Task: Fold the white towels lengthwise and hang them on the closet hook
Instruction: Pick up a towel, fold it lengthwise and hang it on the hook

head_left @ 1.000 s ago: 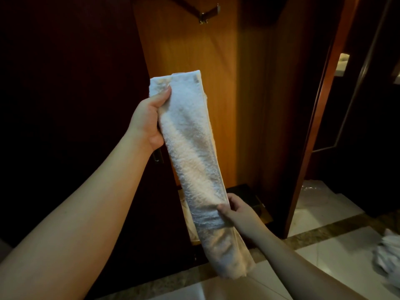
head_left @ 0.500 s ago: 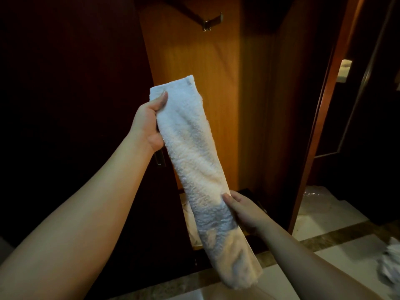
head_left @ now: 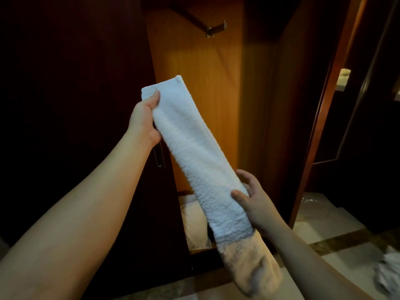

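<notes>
Towel: a white towel point(head_left: 194, 161), folded into a long narrow strip, runs slantwise from the upper middle of the frame down to the lower right; its bottom end hangs free in shadow above the floor.
Left hand: the left hand point(head_left: 144, 120), left of centre, grips the strip near its top end, thumb pressed on the front face at the upper corner and the fingers hidden behind the cloth.
Right hand: the right hand point(head_left: 255, 200), lower right of centre, holds the strip low down at its right edge; the thumb lies on the front of the cloth and the fingers curl round behind it (two fingertips show past the edge, loosely spread).
Hook: a metal hook point(head_left: 213, 29) sits at the top centre of the frame on the wooden back panel of the closet point(head_left: 201, 68), well above the towel and apart from it.
Closet door: a dark door point(head_left: 71, 105) fills the left of the frame, with a metal handle point(head_left: 159, 155) just below the left wrist.
Closet floor: something pale point(head_left: 194, 224) lies low inside the closet, behind the strip; what it is cannot be told.
Floor: pale tiles point(head_left: 320, 217) at lower right, with more white cloth point(head_left: 389, 276) bunched at the right edge.
</notes>
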Demonstrator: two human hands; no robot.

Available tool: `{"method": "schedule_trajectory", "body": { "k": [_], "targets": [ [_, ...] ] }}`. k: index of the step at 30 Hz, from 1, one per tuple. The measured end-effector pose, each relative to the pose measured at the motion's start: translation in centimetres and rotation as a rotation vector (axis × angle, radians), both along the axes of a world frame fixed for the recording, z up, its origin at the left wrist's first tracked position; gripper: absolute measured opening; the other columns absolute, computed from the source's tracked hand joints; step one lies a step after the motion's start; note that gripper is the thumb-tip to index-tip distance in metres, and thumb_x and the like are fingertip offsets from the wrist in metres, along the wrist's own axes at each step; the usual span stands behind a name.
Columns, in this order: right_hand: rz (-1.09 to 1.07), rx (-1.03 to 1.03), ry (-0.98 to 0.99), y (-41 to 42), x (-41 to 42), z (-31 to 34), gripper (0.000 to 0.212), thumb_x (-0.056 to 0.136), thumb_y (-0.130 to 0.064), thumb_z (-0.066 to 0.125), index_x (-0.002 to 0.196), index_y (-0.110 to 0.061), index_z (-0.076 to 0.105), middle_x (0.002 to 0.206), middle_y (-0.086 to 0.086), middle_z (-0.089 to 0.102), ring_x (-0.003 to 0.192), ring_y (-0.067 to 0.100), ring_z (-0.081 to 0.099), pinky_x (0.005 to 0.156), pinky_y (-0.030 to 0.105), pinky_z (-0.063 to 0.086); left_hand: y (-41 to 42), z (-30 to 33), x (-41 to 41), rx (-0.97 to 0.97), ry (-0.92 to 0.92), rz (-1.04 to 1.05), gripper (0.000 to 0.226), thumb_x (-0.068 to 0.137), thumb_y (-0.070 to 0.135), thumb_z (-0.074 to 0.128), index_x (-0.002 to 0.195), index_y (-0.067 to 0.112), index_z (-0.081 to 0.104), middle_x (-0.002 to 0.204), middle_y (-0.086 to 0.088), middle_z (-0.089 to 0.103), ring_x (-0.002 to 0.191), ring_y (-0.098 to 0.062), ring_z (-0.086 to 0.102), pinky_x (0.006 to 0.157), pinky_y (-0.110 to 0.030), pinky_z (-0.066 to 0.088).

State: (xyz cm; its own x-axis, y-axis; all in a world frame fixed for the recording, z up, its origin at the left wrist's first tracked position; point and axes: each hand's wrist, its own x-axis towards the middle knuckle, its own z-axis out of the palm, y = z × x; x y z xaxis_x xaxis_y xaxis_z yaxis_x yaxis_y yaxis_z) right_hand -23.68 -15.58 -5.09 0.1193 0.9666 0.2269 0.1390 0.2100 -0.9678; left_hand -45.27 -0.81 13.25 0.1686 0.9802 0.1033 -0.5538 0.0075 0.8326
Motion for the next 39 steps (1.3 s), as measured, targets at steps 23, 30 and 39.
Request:
{"method": "schedule_trajectory", "body": {
  "k": [23,30,39],
  "targets": [
    [0.219,-0.324,0.446,1.5,1.2,1.8,0.03,0.084,-0.027,0.058,0.1,-0.016,0.081,0.111,0.013,0.075,0.104,0.025,0.073,0.077,0.029,0.059,0.0,-12.5,3.1,-0.417,0.318,-0.496,0.11,0.08,0.089,0.029,0.13,-0.004,0.057,0.129,-0.024,0.061,0.122,-0.041,0.058,0.11,-0.05,0.038],
    [0.071,-0.361,0.256,3.7,3.4,1.8,0.035,0.097,-0.038,0.052,0.109,-0.011,0.07,0.102,0.007,0.078,0.095,0.019,0.075,0.081,0.035,0.051,-4.8,-17.1,5.0,-0.033,0.69,-0.49,0.044,0.086,0.033,0.076,0.12,0.005,0.068,0.107,-0.006,0.077,0.098,-0.02,0.074,0.073,-0.025,0.058],
    [-0.025,-0.325,0.399,3.6,3.7,2.9,0.037,0.1,-0.038,0.054,0.122,-0.011,0.065,0.106,0.006,0.077,0.098,0.02,0.073,0.08,0.037,0.053,-5.3,-15.0,5.3,0.094,0.573,-0.308,0.02,0.096,0.031,0.064,0.101,0.014,0.074,0.096,-0.007,0.078,0.084,-0.021,0.076,0.06,-0.022,0.055]
  ]
}}
